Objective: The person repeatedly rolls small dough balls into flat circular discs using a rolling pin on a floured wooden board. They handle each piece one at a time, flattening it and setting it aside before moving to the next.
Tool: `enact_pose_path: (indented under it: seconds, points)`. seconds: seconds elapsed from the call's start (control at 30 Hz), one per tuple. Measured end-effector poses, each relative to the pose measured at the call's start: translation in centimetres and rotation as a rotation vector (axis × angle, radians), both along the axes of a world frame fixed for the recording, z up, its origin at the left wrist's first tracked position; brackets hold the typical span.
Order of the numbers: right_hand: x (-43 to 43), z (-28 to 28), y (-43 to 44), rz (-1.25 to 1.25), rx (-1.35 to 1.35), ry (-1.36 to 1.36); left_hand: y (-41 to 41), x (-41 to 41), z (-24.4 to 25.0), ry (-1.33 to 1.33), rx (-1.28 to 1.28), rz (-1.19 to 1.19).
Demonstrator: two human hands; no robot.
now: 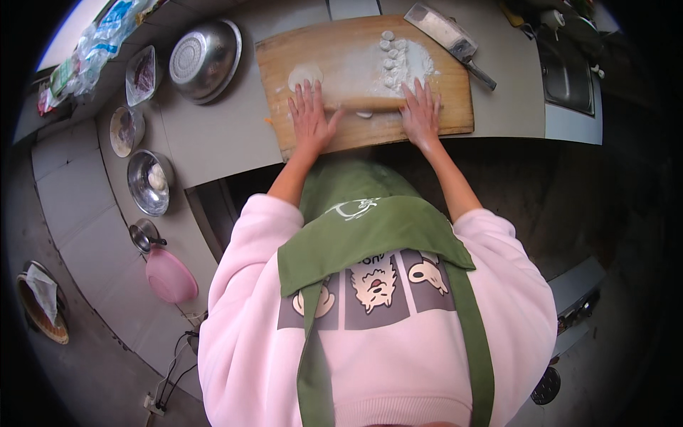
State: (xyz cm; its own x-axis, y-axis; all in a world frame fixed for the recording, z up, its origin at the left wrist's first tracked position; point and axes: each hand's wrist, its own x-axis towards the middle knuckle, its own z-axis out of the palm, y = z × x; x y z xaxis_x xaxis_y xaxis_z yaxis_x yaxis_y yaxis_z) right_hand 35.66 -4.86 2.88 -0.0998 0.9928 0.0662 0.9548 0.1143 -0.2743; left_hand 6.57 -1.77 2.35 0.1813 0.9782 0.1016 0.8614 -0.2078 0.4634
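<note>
Both palms press flat on the ends of a wooden rolling pin (368,104) lying across a wooden board (453,115). My left hand (311,117) is on its left end, fingers spread, with the fingertips by a flat round dough wrapper (304,74). On the right end rests my right hand (421,113). A small white piece of dough (364,114) shows just below the pin, partly hidden by it. Several small dough pieces (388,63) form a column in white flour (416,61), beyond my right hand.
A metal cleaver-like blade with a handle (445,34) lies over the board's far right corner. Left of the board are an upturned metal colander (205,61), a tray (141,77), a metal bowl with dough (151,184) and a pink basin (171,277). A sink (568,80) is at right.
</note>
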Motion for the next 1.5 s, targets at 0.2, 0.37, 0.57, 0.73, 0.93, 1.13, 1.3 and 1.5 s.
enact_pose_path:
  seconds: [0.2, 0.37, 0.57, 0.73, 0.93, 1.13, 1.3, 1.5]
  points:
    - [-1.1, 0.7, -0.1, -0.036, 0.004, 0.022, -3.5, -0.7, -0.7, -0.027, -0.058, -0.002]
    - [0.9, -1.3, -1.1, -0.006, -0.023, 0.003, -1.3, -0.8, 0.4, 0.009, -0.047, -0.055]
    - [-0.9, 0.1, 2.5, 0.008, 0.068, 0.016, -1.3, -0.3, -0.2, -0.018, -0.049, 0.022]
    - [0.1, 0.0, -2.7, -0.005, -0.043, -0.023, -4.0, -1.7, 0.1, 0.011, -0.066, -0.061]
    - [-1.2, -0.3, 1.3, -0.011, -0.001, 0.033, 0.3, -0.4, 0.1, 0.014, -0.028, 0.036]
    - [-2.1, 1.3, -1.2, -0.002, -0.033, -0.021, -4.6, -1.3, -0.3, -0.013, -0.098, -0.009]
    - [-0.2, -0.6, 0.4, 0.037, -0.011, 0.043, -1.4, -1.0, 0.4, 0.015, -0.052, -0.016]
    - [-1.7, 0.9, 2.0, 0.035, 0.003, -0.068, -3.5, -0.8, -1.0, 0.044, -0.088, 0.009]
